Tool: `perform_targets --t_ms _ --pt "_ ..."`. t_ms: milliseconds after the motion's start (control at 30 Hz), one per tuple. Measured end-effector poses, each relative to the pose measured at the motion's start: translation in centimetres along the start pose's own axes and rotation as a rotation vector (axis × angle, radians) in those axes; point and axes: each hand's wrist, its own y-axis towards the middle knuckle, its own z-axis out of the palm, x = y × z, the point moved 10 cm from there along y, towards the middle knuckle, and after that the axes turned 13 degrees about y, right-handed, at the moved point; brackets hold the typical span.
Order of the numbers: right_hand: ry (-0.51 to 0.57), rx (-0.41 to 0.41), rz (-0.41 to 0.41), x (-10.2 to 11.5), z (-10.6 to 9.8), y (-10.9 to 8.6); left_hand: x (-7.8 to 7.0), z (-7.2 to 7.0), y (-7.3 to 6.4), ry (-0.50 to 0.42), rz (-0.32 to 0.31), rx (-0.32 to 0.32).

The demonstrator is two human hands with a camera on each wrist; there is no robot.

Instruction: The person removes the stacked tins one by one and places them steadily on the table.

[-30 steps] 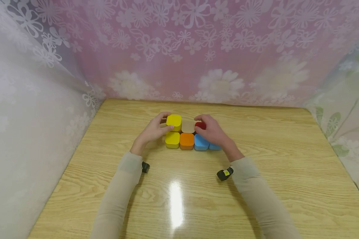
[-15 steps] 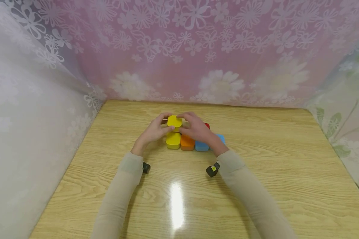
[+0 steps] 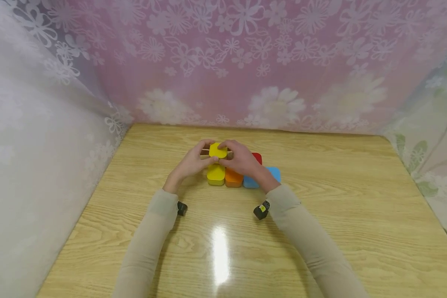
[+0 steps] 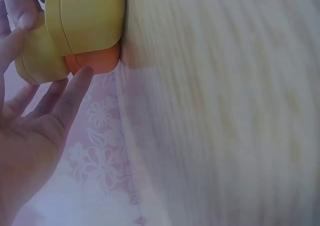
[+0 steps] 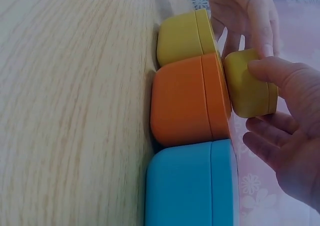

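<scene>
A yellow rounded box (image 3: 218, 150) with a seam near its top sits raised at the back left of a cluster of similar boxes. My left hand (image 3: 193, 160) holds its left side between thumb and fingers. From the right, my right hand (image 3: 243, 159) grips the same box, thumb on the near side. Lower in front stand another yellow box (image 3: 216, 177), an orange box (image 5: 182, 103) and a blue box (image 5: 187, 186) in a row. In the left wrist view, a second orange box (image 4: 102, 62) shows below the raised one, close to my left fingertips.
A red box (image 3: 258, 158) stands behind the row, partly covered by my right hand. Another light-blue box (image 3: 274, 176) ends the row at the right. All rest on a wood-grain table (image 3: 134, 182), with a pink flowered curtain (image 3: 223, 82) behind.
My right hand has moved left from beside the red box onto the raised yellow box. It now covers the beige box seen earlier. My left hand has stayed at the yellow box.
</scene>
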Motion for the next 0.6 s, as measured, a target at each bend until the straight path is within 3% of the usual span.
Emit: perform_targets --t_ms 267,600 --pt "0.010 -0.025 0.006 0.1 -0.5 -0.3 0.0 0.1 0.0 0.007 -0.004 0.022" --pt "0.028 -0.068 0.054 -1.1 -2.7 -1.8 0.0 0.6 0.2 0.106 0.003 0.061"
